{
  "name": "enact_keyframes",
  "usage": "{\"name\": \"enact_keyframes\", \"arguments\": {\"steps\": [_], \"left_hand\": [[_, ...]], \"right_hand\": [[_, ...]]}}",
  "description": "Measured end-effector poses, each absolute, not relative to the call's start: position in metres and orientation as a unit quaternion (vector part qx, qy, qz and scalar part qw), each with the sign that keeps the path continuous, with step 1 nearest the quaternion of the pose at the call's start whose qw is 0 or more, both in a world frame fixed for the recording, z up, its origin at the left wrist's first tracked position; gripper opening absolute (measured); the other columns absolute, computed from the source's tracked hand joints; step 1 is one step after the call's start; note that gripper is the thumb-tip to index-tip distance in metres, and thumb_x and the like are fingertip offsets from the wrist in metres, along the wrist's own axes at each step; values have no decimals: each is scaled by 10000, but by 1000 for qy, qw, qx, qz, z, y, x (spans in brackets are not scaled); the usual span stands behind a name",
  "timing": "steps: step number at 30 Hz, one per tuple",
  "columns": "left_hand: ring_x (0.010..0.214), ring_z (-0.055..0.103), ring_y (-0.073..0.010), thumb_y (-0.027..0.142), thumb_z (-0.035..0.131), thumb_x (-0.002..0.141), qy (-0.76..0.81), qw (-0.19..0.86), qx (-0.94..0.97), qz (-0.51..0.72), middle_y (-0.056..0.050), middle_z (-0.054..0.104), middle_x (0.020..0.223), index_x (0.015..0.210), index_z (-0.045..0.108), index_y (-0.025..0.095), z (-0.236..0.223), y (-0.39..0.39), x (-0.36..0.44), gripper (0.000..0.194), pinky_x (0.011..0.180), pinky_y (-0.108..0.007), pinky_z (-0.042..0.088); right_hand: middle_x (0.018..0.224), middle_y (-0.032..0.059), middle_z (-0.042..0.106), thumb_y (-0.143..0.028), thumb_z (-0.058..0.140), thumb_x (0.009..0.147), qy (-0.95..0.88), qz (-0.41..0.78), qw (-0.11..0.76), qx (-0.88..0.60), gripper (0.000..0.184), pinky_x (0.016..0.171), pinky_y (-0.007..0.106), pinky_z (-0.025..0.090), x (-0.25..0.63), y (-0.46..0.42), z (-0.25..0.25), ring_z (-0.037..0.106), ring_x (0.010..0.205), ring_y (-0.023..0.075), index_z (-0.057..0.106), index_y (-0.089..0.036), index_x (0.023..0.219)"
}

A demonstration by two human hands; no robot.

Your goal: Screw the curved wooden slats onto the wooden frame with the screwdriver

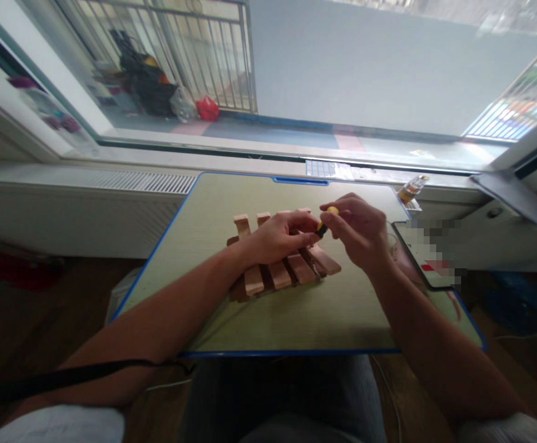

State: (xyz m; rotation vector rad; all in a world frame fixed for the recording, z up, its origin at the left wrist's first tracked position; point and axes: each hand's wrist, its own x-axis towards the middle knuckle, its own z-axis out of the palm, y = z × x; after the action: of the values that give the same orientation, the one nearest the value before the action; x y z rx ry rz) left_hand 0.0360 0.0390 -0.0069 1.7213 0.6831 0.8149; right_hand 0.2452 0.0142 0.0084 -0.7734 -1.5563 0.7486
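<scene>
A small slatted rack of pale wood (300, 269) lies on the table, its several slats running side by side across darker wood below. My left hand (280, 237) rests over the rack's middle, fingers and thumb curled about its right part, and covers some of the slats. In my right hand (358, 224) is a short screwdriver with a yellow and black handle (332, 212), pinched between thumb and fingers. The screwdriver tilts down toward the rack, its black end beside my left thumb. Its tip and whatever it meets are hidden.
The light green table (268, 326) has a blue rim. A phone or tablet (423, 255), partly blurred out, lies at the right edge. Behind it, a bottle with amber contents (411, 189) stands near the window sill. A radiator (88, 209) runs along the wall at left.
</scene>
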Motion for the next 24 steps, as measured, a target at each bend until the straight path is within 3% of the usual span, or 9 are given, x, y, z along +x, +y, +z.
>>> {"name": "enact_keyframes", "arguments": {"steps": [9, 16, 20, 24], "left_hand": [[912, 704, -167, 427, 855, 916, 255, 569, 706, 336, -53, 750, 1019, 1206, 718, 160, -14, 40, 38, 417, 820, -292, 563], [867, 656, -131, 424, 858, 915, 238, 586, 688, 356, -18, 689, 956, 1060, 713, 161, -19, 42, 39, 334, 787, -257, 540], [950, 697, -167, 433, 872, 897, 250, 591, 679, 357, -52, 746, 1023, 1079, 752, 157, -17, 42, 39, 351, 856, -290, 562], [932, 700, -170, 437, 909, 847, 267, 582, 680, 358, -54, 774, 1025, 1082, 792, 156, -13, 40, 39, 385, 852, -292, 561]], "right_hand": [[810, -20, 650, -361, 930, 865, -637, 362, 592, -336, 300, 555, 274, 452, 239, 13, 5, 556, 641, 102, 662, -226, 852], [764, -53, 618, -319, 966, 817, -642, 329, 608, -332, 368, 532, 251, 414, 233, 11, 5, 528, 623, 84, 609, -227, 801], [790, -45, 647, -310, 946, 843, -639, 357, 595, -331, 262, 536, 257, 424, 236, 10, 5, 558, 617, 83, 705, -226, 898], [968, 21, 693, -348, 876, 918, -663, 360, 573, -320, 169, 551, 283, 445, 242, 10, 10, 604, 674, 99, 846, -226, 1031]]}}
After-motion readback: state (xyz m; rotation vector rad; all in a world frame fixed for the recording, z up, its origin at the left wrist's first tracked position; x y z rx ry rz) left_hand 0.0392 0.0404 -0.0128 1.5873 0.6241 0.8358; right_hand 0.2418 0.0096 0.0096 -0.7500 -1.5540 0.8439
